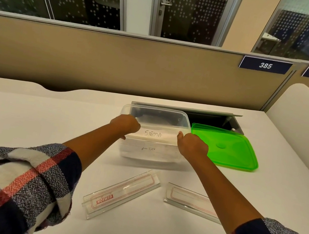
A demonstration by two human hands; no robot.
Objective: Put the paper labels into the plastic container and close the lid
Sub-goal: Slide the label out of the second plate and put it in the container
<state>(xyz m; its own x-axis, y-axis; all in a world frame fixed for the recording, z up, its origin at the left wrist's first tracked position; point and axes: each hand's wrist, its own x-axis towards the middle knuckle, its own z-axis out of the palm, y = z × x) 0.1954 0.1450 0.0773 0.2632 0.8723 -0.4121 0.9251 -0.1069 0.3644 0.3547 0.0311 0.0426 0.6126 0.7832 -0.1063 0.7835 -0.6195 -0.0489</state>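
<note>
A clear plastic container (pixel 158 112) stands open in the middle of the white desk. A white paper label (pixel 154 134) marked SIGMA lies across its near rim. My left hand (pixel 126 123) grips the label's left end and my right hand (pixel 191 146) grips its right end. Through the container's front wall another paper with writing (pixel 148 149) shows inside. The green lid (pixel 224 146) lies flat on the desk, right of the container and touching it.
Two clear acrylic label holders lie near me: one with red GEMSON print (pixel 121 192), one under my right forearm (pixel 187 200). An open cable hatch (pixel 209 117) sits behind the container. A tan partition (pixel 117 62) bounds the desk's far edge.
</note>
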